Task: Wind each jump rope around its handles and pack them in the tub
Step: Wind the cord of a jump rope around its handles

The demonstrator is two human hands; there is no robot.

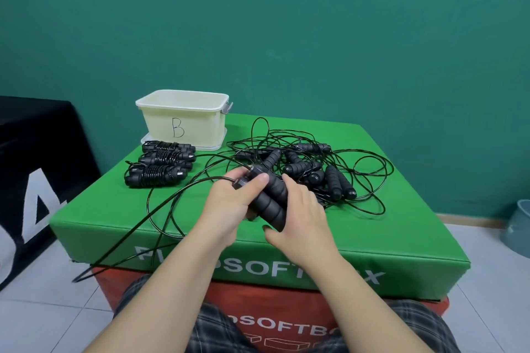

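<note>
Near the bench's (pixel 401 241) front edge, both hands, left hand (pixel 229 203) and right hand (pixel 298 218), clasp paired handles (pixel 271 198); cord (pixel 172 200) trails left

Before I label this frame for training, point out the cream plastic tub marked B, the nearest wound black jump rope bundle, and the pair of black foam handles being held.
Cream plastic tub marked B (pixel 160 120): head view, front wall.
Nearest wound black jump rope bundle (pixel 156 176): head view, coiled middle.
Pair of black foam handles (pixel 271 198): head view, foam between the hands.
</note>
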